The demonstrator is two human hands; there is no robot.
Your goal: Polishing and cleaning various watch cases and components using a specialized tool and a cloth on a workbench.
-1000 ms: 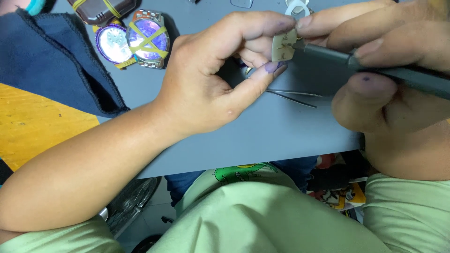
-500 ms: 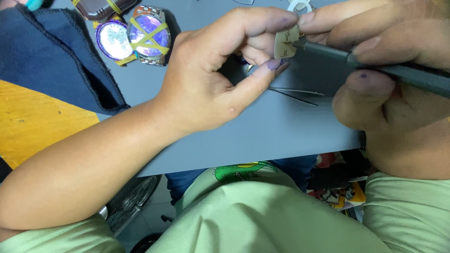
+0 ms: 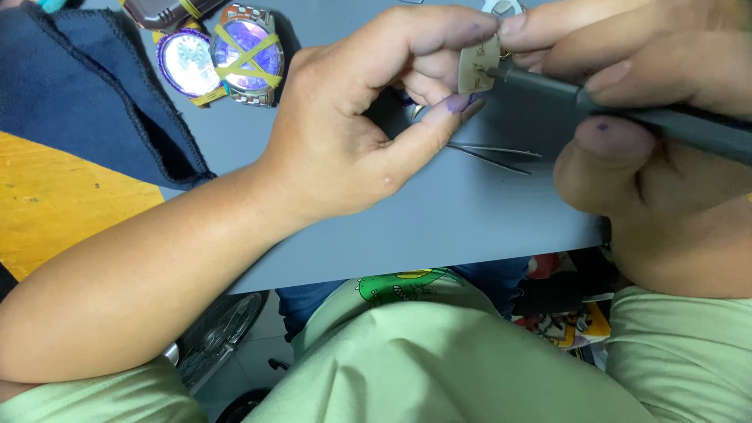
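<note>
Two hands: left hand (image 3: 352,133) pinches plate (image 3: 478,66), right hand (image 3: 650,117) clasps tool (image 3: 627,117).

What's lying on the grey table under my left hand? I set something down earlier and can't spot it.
Under the left hand, thin metal tweezers lie on the grey table, tips showing past the thumb. Their other end is covered by the hand.
</note>
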